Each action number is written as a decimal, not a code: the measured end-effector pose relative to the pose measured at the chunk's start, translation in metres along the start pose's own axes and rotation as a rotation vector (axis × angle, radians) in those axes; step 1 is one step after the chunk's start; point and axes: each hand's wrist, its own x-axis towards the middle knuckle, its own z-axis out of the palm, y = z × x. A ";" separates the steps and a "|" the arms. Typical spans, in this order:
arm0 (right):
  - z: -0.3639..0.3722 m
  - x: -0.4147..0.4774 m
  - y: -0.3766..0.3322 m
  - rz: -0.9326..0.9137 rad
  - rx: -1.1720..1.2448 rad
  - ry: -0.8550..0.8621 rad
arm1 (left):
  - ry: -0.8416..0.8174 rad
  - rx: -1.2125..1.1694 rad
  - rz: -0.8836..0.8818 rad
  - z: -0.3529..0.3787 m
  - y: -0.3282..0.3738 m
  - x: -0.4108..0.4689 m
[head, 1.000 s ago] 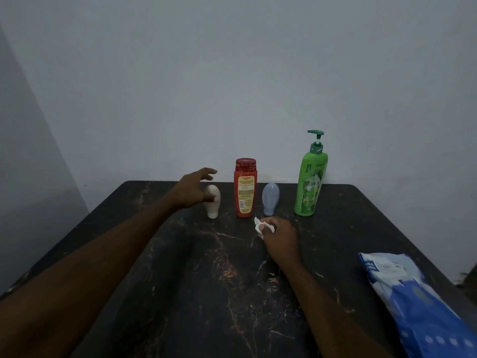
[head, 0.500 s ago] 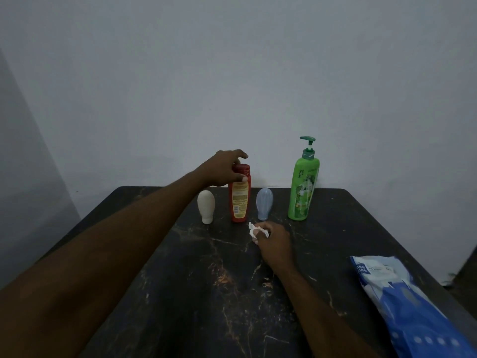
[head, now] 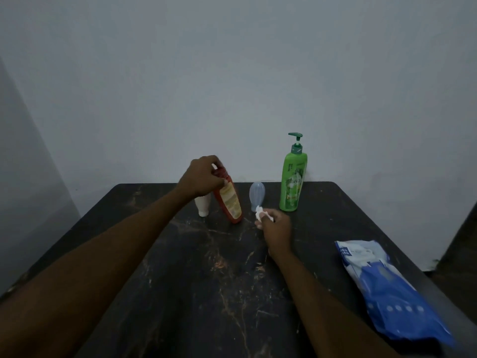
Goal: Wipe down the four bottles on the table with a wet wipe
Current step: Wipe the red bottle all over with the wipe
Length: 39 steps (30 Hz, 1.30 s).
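The left hand (head: 204, 177) is gripping the tilting red bottle (head: 228, 200); the right hand (head: 276, 226) is pinching the wet wipe (head: 259, 211). The desk (head: 206, 293) at 6 o'clock is lying bare.

Our red bottle (head: 229, 200) with yellow label, green pump bottle (head: 293, 183), pale-blue bottle (head: 256, 196), white bottle (head: 203, 205), black orange-veined desk (head: 206, 280).

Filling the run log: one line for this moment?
left hand: tilting red bottle | right hand: holding wet wipe | wiping: not started

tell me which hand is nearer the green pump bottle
Right. The right hand, pinching the wet wipe, sits just left of the green pump bottle; the left hand grips the red bottle farther left.
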 end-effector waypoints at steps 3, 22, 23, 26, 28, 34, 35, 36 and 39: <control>-0.003 -0.001 -0.005 0.042 0.126 0.040 | 0.084 -0.153 -0.150 0.000 -0.012 -0.039; -0.073 -0.077 -0.042 0.028 -0.011 -0.005 | -0.176 -0.261 -0.235 0.061 -0.039 -0.188; -0.078 -0.085 -0.044 0.006 -0.063 -0.009 | -0.195 -0.215 -0.205 0.063 -0.039 -0.189; -0.091 -0.108 -0.048 -0.101 -0.229 -0.042 | -0.214 -0.159 -0.119 0.069 -0.039 -0.189; -0.097 -0.118 -0.045 -0.145 -0.363 -0.078 | -0.213 -0.144 -0.076 0.072 -0.038 -0.192; -0.105 -0.123 -0.033 -0.050 -0.560 0.032 | -0.173 -0.092 -0.009 0.077 -0.042 -0.196; -0.105 -0.123 -0.033 -0.048 -0.564 0.056 | -0.171 -0.085 -0.002 0.078 -0.043 -0.197; -0.104 -0.124 -0.032 -0.047 -0.566 0.073 | -0.170 -0.077 0.007 0.079 -0.044 -0.198; -0.100 -0.120 -0.028 -0.015 -0.592 0.090 | -0.178 -0.033 0.034 0.081 -0.046 -0.198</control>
